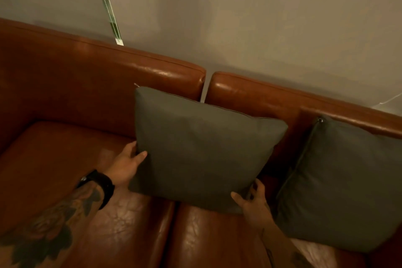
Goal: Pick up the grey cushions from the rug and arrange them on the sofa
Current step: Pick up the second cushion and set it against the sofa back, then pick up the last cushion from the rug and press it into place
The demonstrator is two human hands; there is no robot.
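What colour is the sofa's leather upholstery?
Reddish-brown, glossy leather sofa; seen in the head view.

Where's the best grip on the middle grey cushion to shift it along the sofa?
Pinch its two side edges low down, one from each side, as the left hand and right hand do now. The middle grey cushion stands upright against the sofa backrest, leaving both sides open.

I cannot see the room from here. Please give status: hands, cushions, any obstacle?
Left hand and right hand both grip middle cushion, propped against sofa back. Second cushion already leaning at right. No obstacle seen.
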